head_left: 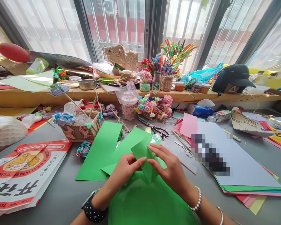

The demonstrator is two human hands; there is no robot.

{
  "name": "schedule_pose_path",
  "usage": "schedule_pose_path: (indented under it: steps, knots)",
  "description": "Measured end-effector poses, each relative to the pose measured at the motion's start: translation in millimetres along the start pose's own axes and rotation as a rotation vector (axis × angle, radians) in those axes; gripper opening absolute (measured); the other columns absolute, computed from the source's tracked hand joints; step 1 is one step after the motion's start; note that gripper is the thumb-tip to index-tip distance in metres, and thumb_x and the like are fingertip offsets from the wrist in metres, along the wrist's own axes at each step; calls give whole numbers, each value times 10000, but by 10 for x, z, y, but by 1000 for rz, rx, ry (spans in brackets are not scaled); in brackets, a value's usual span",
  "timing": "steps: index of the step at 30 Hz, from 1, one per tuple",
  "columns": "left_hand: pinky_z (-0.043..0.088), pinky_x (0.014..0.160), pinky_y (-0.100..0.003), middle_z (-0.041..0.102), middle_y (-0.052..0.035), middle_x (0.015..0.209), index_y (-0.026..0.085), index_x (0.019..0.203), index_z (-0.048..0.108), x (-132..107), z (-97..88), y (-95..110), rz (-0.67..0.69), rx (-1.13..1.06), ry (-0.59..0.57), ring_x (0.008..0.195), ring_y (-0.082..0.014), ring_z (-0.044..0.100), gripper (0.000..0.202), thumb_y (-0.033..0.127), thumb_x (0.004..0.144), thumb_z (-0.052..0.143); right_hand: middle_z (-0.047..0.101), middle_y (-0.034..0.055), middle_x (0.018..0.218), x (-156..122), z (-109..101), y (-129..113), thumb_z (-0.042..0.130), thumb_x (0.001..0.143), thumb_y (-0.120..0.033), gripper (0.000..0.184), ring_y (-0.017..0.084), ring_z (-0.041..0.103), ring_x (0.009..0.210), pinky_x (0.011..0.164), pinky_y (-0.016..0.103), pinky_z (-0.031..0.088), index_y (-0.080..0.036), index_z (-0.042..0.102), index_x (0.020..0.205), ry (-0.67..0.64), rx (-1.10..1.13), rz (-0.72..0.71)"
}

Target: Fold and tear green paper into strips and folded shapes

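Note:
Between both hands is a piece of green paper (142, 153), tilted up off the table and partly folded. My left hand (128, 167) pinches its lower left side between thumb and fingers. My right hand (167, 165) has its thumb and fingers closed on the right side of the same piece. Below the hands lies a large green sheet (152, 203). Two cut green strips, one a long strip (103, 150) at the left and another strip (124, 147) nearer the hands, rest on the grey table. The right fingers hide part of the fold.
Scissors with black handles (162, 132) and small silver scissors (186, 150) lie beyond my right hand. A stack of coloured paper (243, 156) is at the right. A woven basket (81, 131) with paper flowers stands left, behind a printed paper bag (28, 175). A lidded cup (128, 106) stands ahead.

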State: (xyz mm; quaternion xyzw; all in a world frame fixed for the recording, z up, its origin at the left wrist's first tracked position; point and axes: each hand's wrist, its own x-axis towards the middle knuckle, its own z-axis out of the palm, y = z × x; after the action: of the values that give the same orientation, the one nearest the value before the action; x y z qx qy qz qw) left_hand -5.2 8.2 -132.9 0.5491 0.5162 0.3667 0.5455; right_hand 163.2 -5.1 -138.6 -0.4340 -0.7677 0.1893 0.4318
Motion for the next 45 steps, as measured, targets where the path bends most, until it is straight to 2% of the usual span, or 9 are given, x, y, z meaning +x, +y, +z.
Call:
schedule_pose_path:
  steps: [6,13,20,25,28,32,39,42,45]
  knots:
    - [448,603,-258,645,3,688,162,742,601,-53,-21,9,113,-67,-168,664,-180,567,266,372,584,642,512,110,1196,-52,-2,-128,616,691,-394,638,250,479,1077,902,361,396,-156,398,1242,-207,152,23]
    - [432,615,-245,611,8,643,155,614,602,-51,-60,-58,222,64,-98,671,-185,536,186,309,525,656,433,90,1274,-47,-46,-180,629,676,-386,723,251,412,1141,952,367,336,-184,313,1294,-316,267,-47]
    - [421,730,-269,667,-2,771,182,759,652,-71,-58,22,312,231,-58,765,-206,564,191,316,625,631,456,69,1258,-26,-84,-195,588,722,-289,612,236,441,1110,931,349,351,-201,345,1277,-350,388,18]
    - [445,703,-270,669,-21,870,193,848,660,-86,-137,36,298,195,-103,793,-213,576,231,347,726,539,580,41,1087,36,-154,-93,480,796,-254,368,194,562,900,765,309,459,-210,473,1162,-207,572,169]
    - [459,614,-263,672,-27,775,164,778,666,-42,-315,10,215,88,-52,718,-211,581,265,391,686,565,635,40,906,89,-234,52,501,782,-314,256,194,576,807,688,291,463,-177,576,985,-46,484,334]
    - [452,587,-266,665,-32,738,146,785,648,37,-584,6,149,-57,18,678,-200,580,277,385,659,584,631,20,726,133,-358,266,563,726,-391,233,173,572,674,576,258,444,-169,609,782,56,503,526]
    - [379,482,-225,479,56,460,173,477,510,108,-720,53,242,309,248,497,-136,488,293,395,656,578,604,-7,645,146,-467,426,621,674,-379,213,139,538,590,510,232,396,-168,598,697,94,576,601]
    - [419,578,-242,561,33,629,175,674,571,126,-690,45,261,344,301,617,-163,538,208,382,672,582,607,-12,649,151,-463,409,613,682,-374,205,131,538,593,523,228,398,-172,607,721,73,596,604]
    - [379,838,-309,549,-56,1051,174,1083,467,129,-614,49,422,509,421,965,-213,502,441,361,699,576,597,-19,615,152,-433,364,616,681,-367,194,123,531,568,508,223,391,-173,610,695,26,615,603]
